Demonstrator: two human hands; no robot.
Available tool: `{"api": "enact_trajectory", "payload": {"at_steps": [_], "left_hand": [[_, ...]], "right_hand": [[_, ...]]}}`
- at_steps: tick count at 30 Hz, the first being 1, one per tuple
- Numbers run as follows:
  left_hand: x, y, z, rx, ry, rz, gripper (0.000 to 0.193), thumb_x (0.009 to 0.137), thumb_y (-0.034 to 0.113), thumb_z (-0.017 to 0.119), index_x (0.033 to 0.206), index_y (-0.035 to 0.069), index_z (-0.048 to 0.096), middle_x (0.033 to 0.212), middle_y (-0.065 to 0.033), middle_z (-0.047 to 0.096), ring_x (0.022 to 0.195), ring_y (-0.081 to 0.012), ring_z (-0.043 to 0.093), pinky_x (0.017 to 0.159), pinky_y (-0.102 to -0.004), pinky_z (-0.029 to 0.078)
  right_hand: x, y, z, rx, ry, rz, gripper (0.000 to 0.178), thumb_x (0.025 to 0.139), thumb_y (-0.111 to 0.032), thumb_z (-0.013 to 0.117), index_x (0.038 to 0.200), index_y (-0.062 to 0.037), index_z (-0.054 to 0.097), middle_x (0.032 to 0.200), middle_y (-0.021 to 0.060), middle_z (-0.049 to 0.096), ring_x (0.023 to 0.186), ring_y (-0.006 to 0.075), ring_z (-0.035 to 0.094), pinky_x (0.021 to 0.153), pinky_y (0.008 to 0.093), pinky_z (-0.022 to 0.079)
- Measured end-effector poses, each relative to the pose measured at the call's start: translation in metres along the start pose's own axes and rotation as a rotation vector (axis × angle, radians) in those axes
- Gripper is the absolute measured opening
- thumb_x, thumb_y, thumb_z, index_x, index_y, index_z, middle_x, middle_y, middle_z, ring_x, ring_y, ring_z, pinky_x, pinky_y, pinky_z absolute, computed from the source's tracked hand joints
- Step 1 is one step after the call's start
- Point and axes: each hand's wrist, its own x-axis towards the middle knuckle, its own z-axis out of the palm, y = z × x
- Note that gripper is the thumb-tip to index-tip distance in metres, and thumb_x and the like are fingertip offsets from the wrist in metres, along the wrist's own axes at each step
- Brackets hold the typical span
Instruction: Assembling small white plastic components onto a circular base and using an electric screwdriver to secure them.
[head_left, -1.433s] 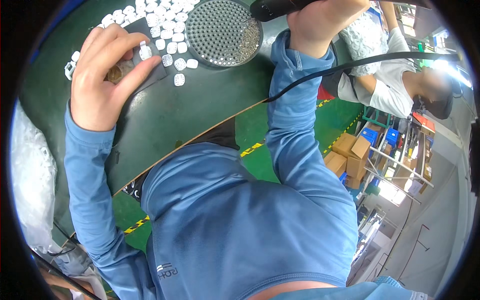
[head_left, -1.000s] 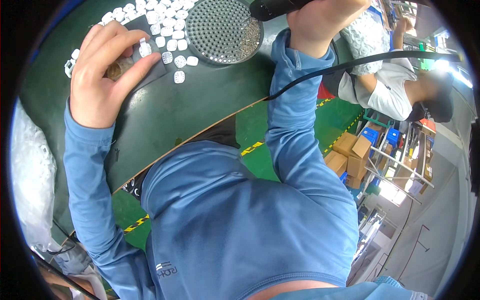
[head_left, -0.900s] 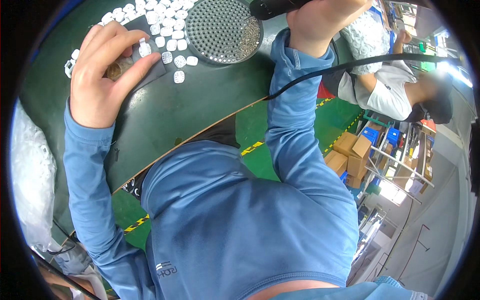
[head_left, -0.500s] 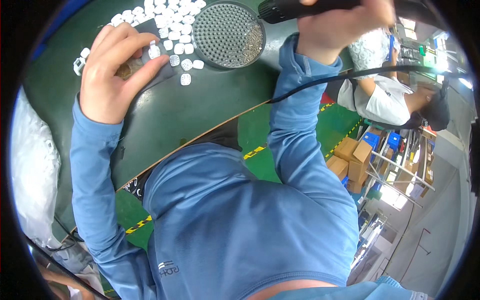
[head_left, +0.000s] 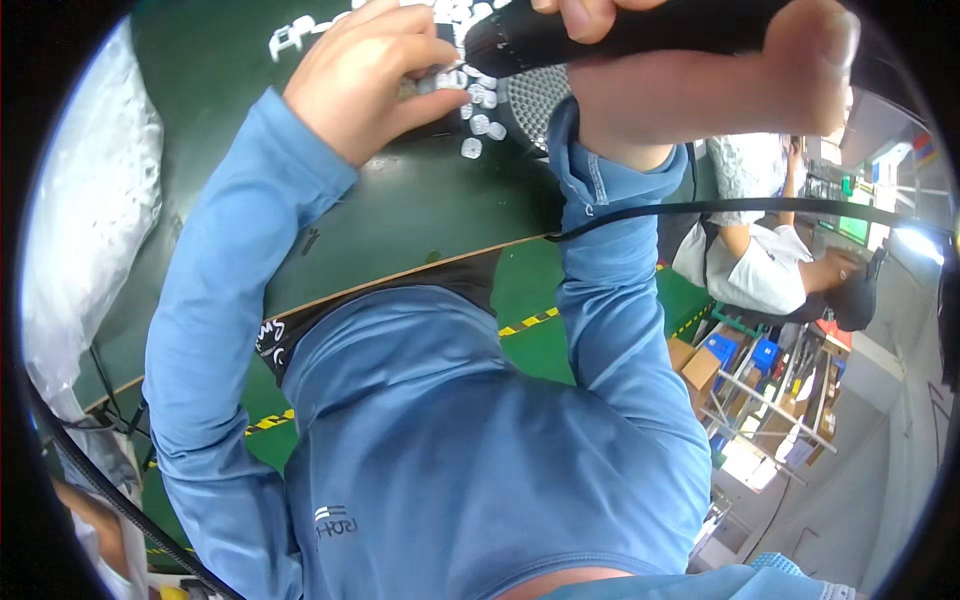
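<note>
My left hand (head_left: 375, 75) is closed in a pinch at the far side of the table, with a small white plastic part (head_left: 452, 78) between thumb and fingertips. My right hand (head_left: 690, 95) wraps round a black electric screwdriver (head_left: 630, 38), held lying sideways. Its front end reaches left, close to the part in my left hand; whether the bit touches it I cannot tell. Several loose white parts (head_left: 472, 148) lie just right of my left fingertips. Behind the screwdriver and my right hand, a round grey perforated dish (head_left: 535, 100) is partly hidden.
The dark green tabletop (head_left: 400, 215) ends in a thin wooden edge in front of me. A large clear plastic bag (head_left: 90, 210) bulges at the left. A black cable (head_left: 720, 207) crosses my right sleeve. Another person in white (head_left: 760, 265) sits at the right, near shelves with boxes (head_left: 765, 390).
My right hand has brought the screwdriver left and nearer to my left hand, over the dish. The view has shifted, so the table and my left hand appear farther right. The white part stays pinched.
</note>
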Motion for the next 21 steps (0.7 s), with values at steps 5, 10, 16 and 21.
{"api": "enact_trajectory", "payload": {"at_steps": [5,10,16,21], "left_hand": [[0.000,0.002,-0.008,-0.010,-0.012,-0.030,0.021,0.069,0.014,0.081,0.081,0.007,0.066,0.079,-0.0093,0.055,0.079,-0.0314,0.054,0.071,-0.0412,0.045],[-0.002,0.003,-0.007,0.002,-0.018,-0.041,0.022,0.069,0.015,0.082,0.082,0.007,0.066,0.079,-0.0094,0.055,0.079,-0.0321,0.054,0.071,-0.0417,0.045],[-0.005,0.006,-0.009,0.005,-0.033,-0.067,0.021,0.070,0.017,0.082,0.080,0.007,0.067,0.079,-0.0098,0.055,0.080,-0.0322,0.054,0.071,-0.0420,0.045],[-0.005,0.001,-0.009,-0.016,-0.050,-0.069,0.020,0.072,0.019,0.081,0.078,0.006,0.066,0.078,-0.0102,0.055,0.081,-0.0322,0.055,0.072,-0.0420,0.046]], "right_hand": [[-0.008,0.028,0.002,0.064,0.071,0.034,0.057,0.095,-0.056,0.052,0.125,-0.0075,0.056,0.069,0.0135,0.055,0.048,0.0224,0.049,0.049,0.0352,0.044],[-0.014,0.027,0.008,-0.158,0.121,0.015,0.054,0.094,-0.054,0.052,0.120,-0.0073,0.056,0.066,0.0107,0.053,0.047,0.0204,0.048,0.048,0.0341,0.044],[-0.015,0.027,0.009,-0.430,0.185,-0.019,0.049,0.093,-0.051,0.052,0.115,-0.0070,0.056,0.064,0.0074,0.051,0.045,0.0179,0.046,0.046,0.0328,0.044],[-0.011,0.041,0.011,0.098,0.348,0.013,0.041,0.093,-0.045,0.054,0.111,-0.0073,0.055,0.063,0.0075,0.049,0.045,0.0177,0.046,0.048,0.0325,0.044]]}}
